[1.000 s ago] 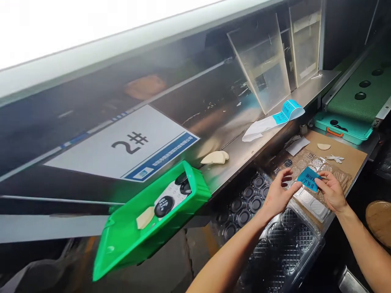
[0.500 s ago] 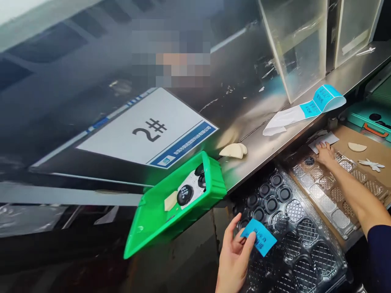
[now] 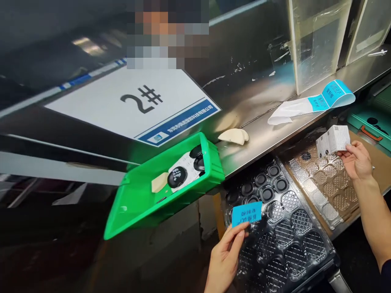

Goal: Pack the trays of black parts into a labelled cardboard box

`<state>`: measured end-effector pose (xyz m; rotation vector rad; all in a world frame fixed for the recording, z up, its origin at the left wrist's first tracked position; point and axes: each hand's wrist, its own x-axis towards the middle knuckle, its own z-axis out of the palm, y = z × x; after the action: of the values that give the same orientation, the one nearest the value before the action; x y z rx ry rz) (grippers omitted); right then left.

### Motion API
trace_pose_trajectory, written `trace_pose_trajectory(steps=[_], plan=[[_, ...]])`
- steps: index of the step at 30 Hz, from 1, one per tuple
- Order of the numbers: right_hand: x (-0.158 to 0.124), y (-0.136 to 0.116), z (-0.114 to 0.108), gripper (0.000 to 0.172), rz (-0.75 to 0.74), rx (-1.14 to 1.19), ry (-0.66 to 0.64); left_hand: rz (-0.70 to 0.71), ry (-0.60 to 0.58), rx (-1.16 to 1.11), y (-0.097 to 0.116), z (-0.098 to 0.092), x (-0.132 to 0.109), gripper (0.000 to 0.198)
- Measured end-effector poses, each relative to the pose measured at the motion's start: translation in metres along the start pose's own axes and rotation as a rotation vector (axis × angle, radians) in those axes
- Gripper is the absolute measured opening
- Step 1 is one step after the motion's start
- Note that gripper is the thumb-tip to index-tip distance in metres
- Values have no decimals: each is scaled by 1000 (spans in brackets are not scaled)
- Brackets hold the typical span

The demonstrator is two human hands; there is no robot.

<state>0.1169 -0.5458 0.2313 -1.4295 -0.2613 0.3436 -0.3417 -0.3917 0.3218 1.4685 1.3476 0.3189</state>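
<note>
At the lower centre of the frame, the left hand (image 3: pixel 224 254) pinches a blue label (image 3: pixel 247 213) by its lower edge between thumb and forefinger, a grip that seems meant to keep most of the lettering uncovered. At the right, the right hand (image 3: pixel 359 162) grasps a folded white paper (image 3: pixel 332 140) by its lower right corner, probably so that the creased, printed panels can spread flat and be read. The hands stand well apart, perhaps so that neither sheet hides the other. The label rises just above the left fingertips, over the dark moulded tray (image 3: pixel 284 234) at the lower right; the paper reaches up and left from the right fingers, above the clear moulded tray (image 3: pixel 326 181) on the brown board (image 3: pixel 377 165). The strip of blue labels (image 3: pixel 334 92) lies curled on the metal ledge (image 3: pixel 259 136) at the upper right, likely within easy reach. Beside the ledge, left of centre, the green bin (image 3: pixel 215 169) seems to keep the black round pieces (image 3: pixel 177 176) together.
</note>
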Motion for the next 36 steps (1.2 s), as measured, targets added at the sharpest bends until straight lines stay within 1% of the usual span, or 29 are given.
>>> trace_pose_trajectory(steps=[2, 3, 5, 7, 8, 9, 10, 11, 12, 13, 14, 16, 17, 18, 20, 23, 24, 26, 28, 31, 33, 36], plan=[[-60, -35, 0, 28, 36, 134, -48, -50, -127, -204, 2, 21, -7, 63], [-90, -48, 5, 29, 54, 183, -48, -75, -188, -332, 2, 33, -14, 71], [-149, -69, 25, 32, 103, 279, -55, -130, -298, -574, 4, 56, -32, 85], [-205, -81, 52, 35, 165, 384, -91, -209, -385, -763, 6, 70, -51, 93], [-233, -86, 67, 37, 195, 428, -119, -248, -427, -843, 8, 72, -60, 91], [-261, -90, 82, 38, 218, 460, -151, -277, -477, -917, 10, 70, -67, 87], [-289, -93, 96, 40, 231, 479, -182, -292, -527, -987, 12, 63, -73, 80], [-317, -95, 110, 40, 235, 484, -208, -292, -567, -1052, 13, 53, -78, 72], [-346, -96, 124, 41, 235, 482, -225, -283, -589, -1109, 13, 38, -82, 68], [-375, -96, 136, 41, 233, 477, -230, -279, -595, -1155, 12, 20, -84, 67], [-404, -94, 148, 42, 231, 475, -221, -282, -581, -1189, 9, -1, -87, 71], [-459, -88, 171, 44, 245, 471, -186, -283, -504, -1228, -3, -48, -91, 85], [-485, -82, 182, 45, 259, 463, -169, -260, -455, -1236, -12, -72, -93, 91], [-511, -76, 193, 46, 275, 447, -155, -208, -398, -1238, -24, -96, -96, 96], [-561, -61, 218, 49, 322, 392, -146, -30, -249, -1217, -52, -142, -102, 104], [-631, -37, 258, 53, 413, 289, -182, 261, -19, -1086, -103, -208, -110, 110], [-653, -30, 271, 55, 445, 259, -217, 329, 50, -1027, -122, -229, -111, 110], [-692, -18, 297, 57, 511, 211, -314, 413, 169, -922, -158, -272, -113, 108], [-723, -10, 320, 57, 582, 182, -414, 451, 280, -852, -192, -313, -113, 102], [-753, -4, 348, 56, 677, 172, -527, 500, 427, -768, -231, -365, -116, 94], [-765, -1, 362, 56, 718, 169, -593, 540, 518, -717, -247, -390, -118, 89], [-773, 4, 370, 58, 753, 140, -696, 598, 652, -648, -259, -414, -123, 81]])
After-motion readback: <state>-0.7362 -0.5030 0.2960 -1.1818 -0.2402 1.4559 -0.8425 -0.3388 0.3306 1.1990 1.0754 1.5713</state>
